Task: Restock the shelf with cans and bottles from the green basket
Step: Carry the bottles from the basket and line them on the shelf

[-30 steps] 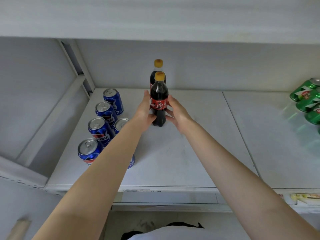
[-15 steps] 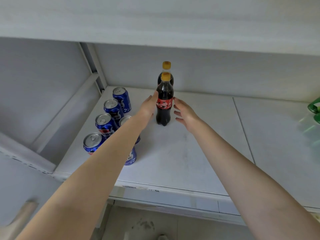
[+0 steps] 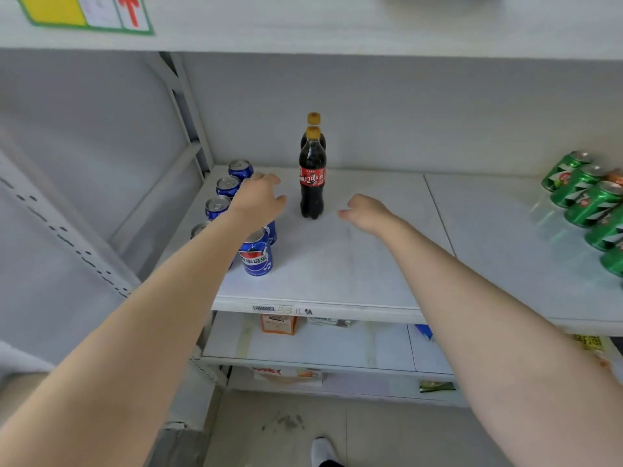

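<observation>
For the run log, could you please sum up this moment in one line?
front cola bottle: upright on shelf, unheld | left hand: open, apart from bottle | right hand: open, apart from bottle

White Chinese characters ending in 可乐 were printed beneath the Pepsi emblem on the nearest blue can [image 3: 256, 257]. White Chinese script, only partly legible, was carried on the red label of the front cola bottle [image 3: 312, 178]. A barcode sticker [image 3: 263, 308] and a handwritten "33" were borne by the shelf edge [image 3: 354, 313]. A red upward arrow was shown on the green-bordered sign [image 3: 129, 13] on the shelf above. The print on the green cans [image 3: 580, 185] could not be read.
</observation>
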